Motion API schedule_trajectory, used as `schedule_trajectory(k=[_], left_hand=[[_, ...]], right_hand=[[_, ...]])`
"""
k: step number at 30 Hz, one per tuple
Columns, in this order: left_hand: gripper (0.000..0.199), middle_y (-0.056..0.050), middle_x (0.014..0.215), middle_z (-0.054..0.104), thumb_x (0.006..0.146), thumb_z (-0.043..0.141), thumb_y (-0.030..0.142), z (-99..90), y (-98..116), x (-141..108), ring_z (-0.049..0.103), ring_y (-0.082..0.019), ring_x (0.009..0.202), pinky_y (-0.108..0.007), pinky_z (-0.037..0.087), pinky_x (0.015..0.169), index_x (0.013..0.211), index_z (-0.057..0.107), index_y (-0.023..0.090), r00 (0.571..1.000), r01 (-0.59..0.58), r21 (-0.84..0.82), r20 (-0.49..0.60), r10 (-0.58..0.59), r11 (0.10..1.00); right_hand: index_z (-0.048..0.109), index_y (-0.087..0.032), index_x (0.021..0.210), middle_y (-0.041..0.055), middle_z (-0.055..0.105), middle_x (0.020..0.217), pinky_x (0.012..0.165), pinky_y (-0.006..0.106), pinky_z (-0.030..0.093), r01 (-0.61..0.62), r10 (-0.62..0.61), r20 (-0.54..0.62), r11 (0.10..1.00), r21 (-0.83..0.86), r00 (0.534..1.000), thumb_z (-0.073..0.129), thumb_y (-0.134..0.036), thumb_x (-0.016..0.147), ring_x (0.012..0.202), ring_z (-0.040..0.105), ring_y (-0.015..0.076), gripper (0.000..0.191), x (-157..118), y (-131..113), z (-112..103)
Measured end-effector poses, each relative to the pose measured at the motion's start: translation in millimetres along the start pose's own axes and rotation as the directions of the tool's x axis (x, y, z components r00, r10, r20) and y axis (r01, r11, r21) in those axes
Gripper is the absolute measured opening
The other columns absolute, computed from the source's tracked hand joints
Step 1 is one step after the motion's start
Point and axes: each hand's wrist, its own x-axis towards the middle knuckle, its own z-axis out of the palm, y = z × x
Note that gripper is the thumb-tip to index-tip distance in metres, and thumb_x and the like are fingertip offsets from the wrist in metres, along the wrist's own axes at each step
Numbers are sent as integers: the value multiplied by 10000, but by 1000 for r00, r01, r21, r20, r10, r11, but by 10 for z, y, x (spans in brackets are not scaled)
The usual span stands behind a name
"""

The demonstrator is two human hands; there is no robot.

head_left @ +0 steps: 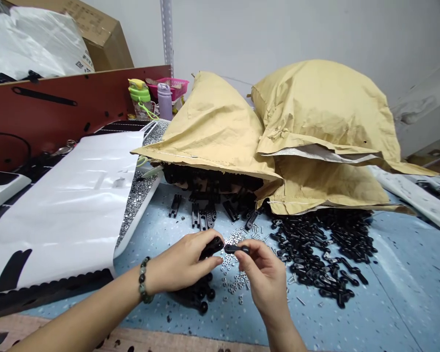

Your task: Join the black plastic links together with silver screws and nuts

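Observation:
My left hand [185, 261], with a beaded bracelet at the wrist, grips a black plastic part [211, 247] between thumb and fingers. Facing it, my right hand [262, 271] pinches a small black lever [236, 249] with a rounded end. The tips of the two parts nearly meet; whether they touch I cannot tell. Silver nuts [238, 282] lie scattered beneath, and small screws [255, 230] are spread just behind. Below my left hand sits a cluster of black ball-ended parts [201, 296], partly hidden by it.
A heap of small black levers [322, 254] covers the right of the blue tabletop [407, 283]. Large paper sacks [220, 122] stand behind, one spilling black parts [205, 210]. At left, white sheeting [73, 195] partly covers a tray of nuts [135, 200]. Bottles [165, 100] stand farther back.

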Motion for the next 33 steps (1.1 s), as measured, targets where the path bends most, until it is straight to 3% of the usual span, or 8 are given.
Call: schedule_trajectory(k=[6, 17, 26, 30, 33], left_hand=[[259, -48, 1019, 633, 934, 496, 404, -35, 43, -12, 589, -212, 889, -307, 437, 768, 1101, 538, 211, 998, -59, 46, -16, 60, 997], [233, -41, 893, 640, 930, 493, 394, -76, 124, -8, 591, -191, 785, -281, 424, 686, 1030, 570, 198, 990, -141, 84, -7, 142, 986], [170, 14, 767, 642, 868, 610, 354, -91, 134, 3, 578, -144, 685, -230, 399, 615, 910, 644, 192, 999, -49, -66, 0, 49, 997], [191, 24, 743, 635, 863, 621, 382, -77, 69, -5, 577, -141, 676, -220, 394, 594, 857, 635, 192, 1000, 11, -124, 5, -11, 992], [199, 3, 813, 643, 884, 593, 387, -74, 62, -29, 585, -164, 737, -247, 403, 654, 918, 617, 192, 999, -31, 19, -14, 31, 999]], right_hand=[[646, -216, 850, 2, 612, 739, 615, 265, 455, 143, -128, 93, 972, -185, 987, 621, -240, 859, 662, 564, 153, 35, -28, -66, 14], [645, -211, 866, 28, 618, 734, 584, 294, 468, 148, -153, -11, 969, -196, 988, 618, -286, 869, 654, 574, 177, 79, -153, -151, 58], [655, -235, 899, 9, 616, 732, 583, 273, 463, 236, -236, 26, 953, -188, 971, 638, -239, 860, 653, 571, 163, 43, -147, -111, 26], [667, -223, 879, 16, 619, 711, 569, 272, 464, 131, -130, 18, 981, -142, 991, 652, -271, 846, 636, 572, 167, 60, -163, -83, 33], [659, -208, 814, 14, 619, 675, 526, 256, 449, -21, 30, 69, 992, -123, 997, 647, -311, 846, 597, 561, 160, 108, -144, -90, 31]])
